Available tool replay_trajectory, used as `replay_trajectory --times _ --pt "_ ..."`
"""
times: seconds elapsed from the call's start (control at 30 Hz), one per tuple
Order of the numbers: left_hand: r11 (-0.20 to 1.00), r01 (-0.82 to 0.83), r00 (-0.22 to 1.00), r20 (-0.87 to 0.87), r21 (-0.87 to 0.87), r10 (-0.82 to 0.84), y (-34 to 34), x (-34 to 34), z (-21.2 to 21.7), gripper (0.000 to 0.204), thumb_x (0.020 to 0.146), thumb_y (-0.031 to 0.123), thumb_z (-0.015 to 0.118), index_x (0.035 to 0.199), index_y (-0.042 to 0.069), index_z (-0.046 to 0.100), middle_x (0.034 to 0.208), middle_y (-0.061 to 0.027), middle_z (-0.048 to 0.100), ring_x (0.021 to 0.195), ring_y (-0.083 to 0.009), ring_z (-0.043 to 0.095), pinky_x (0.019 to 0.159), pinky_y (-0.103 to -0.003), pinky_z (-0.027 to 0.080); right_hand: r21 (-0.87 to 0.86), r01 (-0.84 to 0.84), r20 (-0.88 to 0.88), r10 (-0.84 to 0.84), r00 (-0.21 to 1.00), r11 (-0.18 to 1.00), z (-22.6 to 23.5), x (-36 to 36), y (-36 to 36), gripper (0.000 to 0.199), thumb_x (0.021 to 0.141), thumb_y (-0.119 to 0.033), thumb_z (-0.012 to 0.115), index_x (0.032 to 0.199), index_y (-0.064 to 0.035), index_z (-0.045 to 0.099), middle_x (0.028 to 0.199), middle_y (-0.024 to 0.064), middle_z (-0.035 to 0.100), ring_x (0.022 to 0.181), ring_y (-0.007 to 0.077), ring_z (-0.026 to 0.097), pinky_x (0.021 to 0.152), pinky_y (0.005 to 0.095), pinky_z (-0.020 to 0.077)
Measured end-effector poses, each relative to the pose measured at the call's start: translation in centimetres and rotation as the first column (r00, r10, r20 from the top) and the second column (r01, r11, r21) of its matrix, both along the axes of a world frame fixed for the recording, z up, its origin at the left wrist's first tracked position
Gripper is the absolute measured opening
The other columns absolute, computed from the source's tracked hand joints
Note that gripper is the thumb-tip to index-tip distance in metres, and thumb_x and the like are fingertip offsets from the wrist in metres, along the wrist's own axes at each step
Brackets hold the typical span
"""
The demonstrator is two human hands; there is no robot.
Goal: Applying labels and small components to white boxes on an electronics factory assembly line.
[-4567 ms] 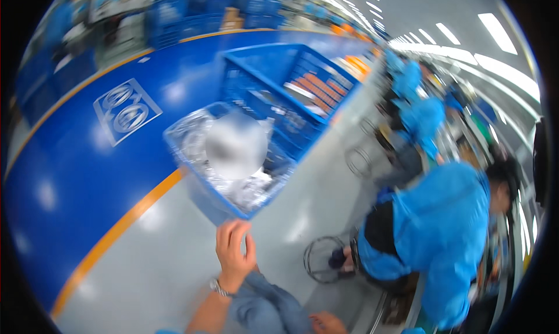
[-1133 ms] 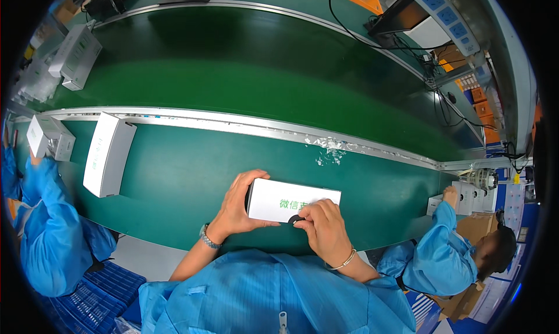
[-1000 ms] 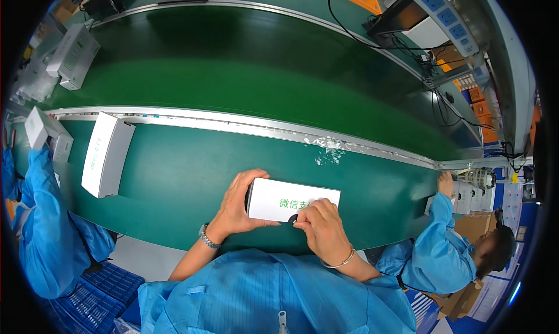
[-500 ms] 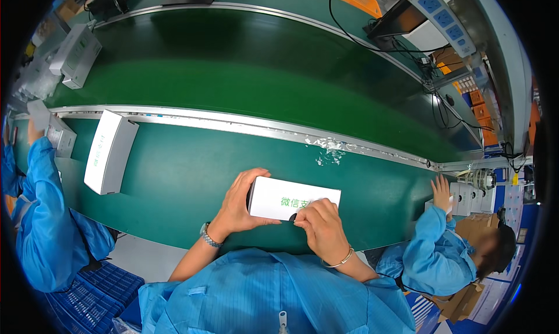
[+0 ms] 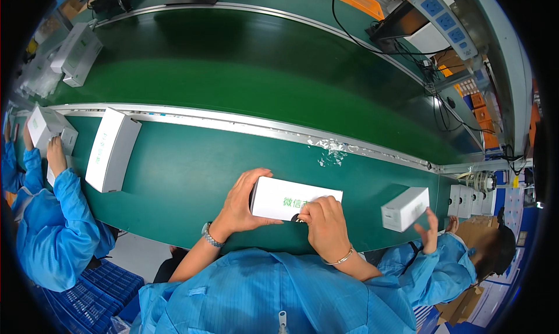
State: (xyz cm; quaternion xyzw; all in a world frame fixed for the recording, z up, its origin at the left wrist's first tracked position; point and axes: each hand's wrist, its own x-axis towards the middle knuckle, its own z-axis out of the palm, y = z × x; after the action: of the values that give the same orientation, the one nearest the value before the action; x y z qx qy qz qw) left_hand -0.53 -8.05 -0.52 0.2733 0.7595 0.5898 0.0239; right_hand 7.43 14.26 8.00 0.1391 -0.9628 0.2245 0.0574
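A white rectangular box with green print lies on the near green belt in front of me. My left hand grips its left end, fingers over the top edge and thumb under. My right hand rests on the box's lower right part, fingers curled over a small dark thing at its near edge. Both my sleeves are blue.
A larger white box lies to the left on the belt. A co-worker's hand at far left touches white boxes. Another co-worker's hand at right is next to a small white box. A second belt runs beyond.
Long ago I was turned to blue crates on the floor. Over the last second my hands stay on the box; a small white box has appeared by the right co-worker's hand.
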Motion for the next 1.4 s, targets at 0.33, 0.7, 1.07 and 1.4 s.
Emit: replay_trajectory --times 0.33,0.7,1.07,1.4 --pt "0.999 0.008 1.0 0.002 -0.044 -0.008 -0.1 0.1 -0.3 0.116 0.056 0.046 0.103 0.147 0.005 0.046 0.136 -0.017 0.062 0.126 -0.0368 0.06 0.106 -0.046 0.049 -0.051 -0.122 -0.062 0.119 0.991 0.991 -1.1 0.1 1.4 0.016 0.09 -0.012 0.072 0.101 -0.0079 0.06 0.097 0.0096 0.062 0.092 0.0301 0.059 0.087 0.0429 0.0411" --pt "1.0 -0.009 1.0 -0.018 -0.017 0.009 0.0 0.1 0.1 0.111 0.056 0.042 0.103 0.146 0.005 0.048 0.133 -0.0135 0.064 0.125 -0.0376 0.061 0.103 -0.047 0.051 -0.162 0.026 -0.175 -0.054 0.983 0.986 -0.6 0.9 -0.1 0.018 0.084 -0.012 0.08 0.1 -0.0085 0.074 0.095 0.0046 0.067 0.091 0.0265 0.063 0.088 0.0414 0.0438" --pt "0.999 0.002 1.0 -0.028 -0.032 -0.003 -0.1 0.2 0.0 0.116 0.056 0.046 0.103 0.147 0.003 0.046 0.134 -0.0175 0.063 0.124 -0.0375 0.061 0.104 -0.046 0.051 -0.133 -0.101 -0.098 0.089 0.991 0.986 -0.3 0.0 -0.2 0.016 0.085 -0.003 0.072 0.099 -0.0065 0.065 0.095 0.0071 0.062 0.091 0.0291 0.059 0.088 0.0412 0.0448" --pt "1.0 -0.021 0.999 -0.036 -0.012 0.021 0.0 0.2 0.3 0.111 0.056 0.043 0.103 0.145 0.005 0.049 0.131 -0.0131 0.064 0.123 -0.037 0.062 0.102 -0.046 0.052 -0.227 -0.172 -0.04 0.167 0.985 0.959 -1.2 -0.4 1.3 0.015 0.089 -0.004 0.07 0.103 -0.0059 0.064 0.101 0.0099 0.06 0.097 0.0308 0.057 0.093 0.042 0.044"
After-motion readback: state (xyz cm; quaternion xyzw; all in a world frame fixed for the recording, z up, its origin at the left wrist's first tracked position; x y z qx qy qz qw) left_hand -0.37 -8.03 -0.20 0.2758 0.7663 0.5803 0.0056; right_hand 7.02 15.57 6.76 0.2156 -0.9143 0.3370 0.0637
